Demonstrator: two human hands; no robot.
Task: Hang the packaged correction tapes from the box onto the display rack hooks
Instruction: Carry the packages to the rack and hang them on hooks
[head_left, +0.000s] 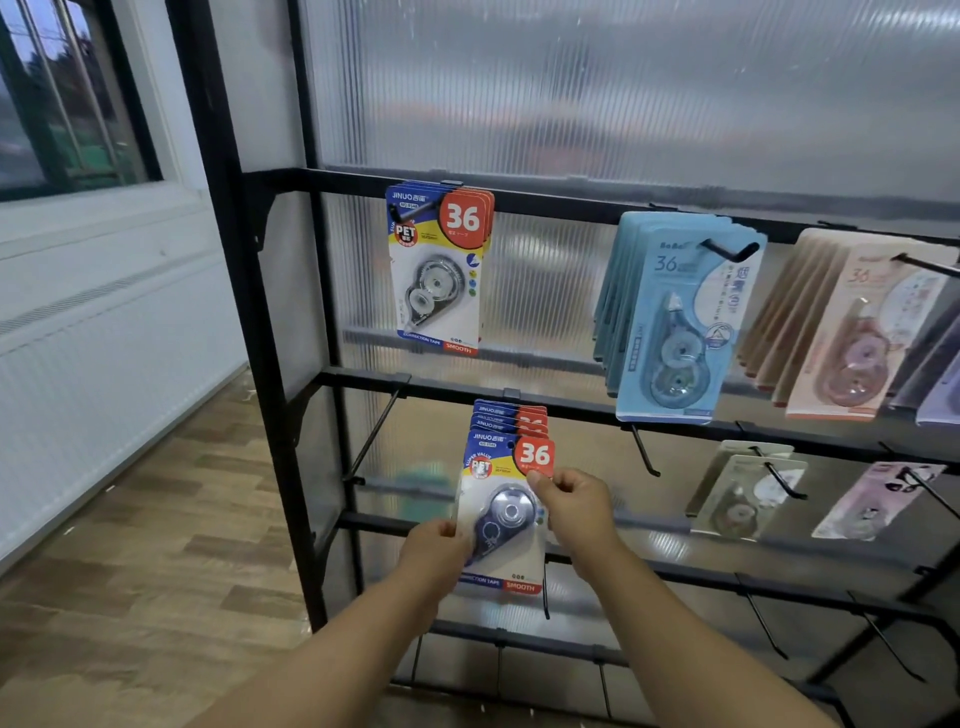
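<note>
One display rack (545, 208) stands before you, carrying two blue-and-red bunches of packaged correction tape: the upper bunch (441, 270) and the lower bunch (511, 415). You also have one light-blue bunch (675, 322), one pinkish bunch (841, 338), one greyish bunch (743, 499) and one lilac bunch (872, 499).

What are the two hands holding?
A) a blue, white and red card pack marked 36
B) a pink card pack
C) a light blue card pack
A: the left hand and right hand pinch the blue, white and red card pack marked 36.

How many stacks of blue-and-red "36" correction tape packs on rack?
2: top-rail stack, left; lower-rail stack below it, front pack held by left hand and right hand. More may be hidden.
</note>
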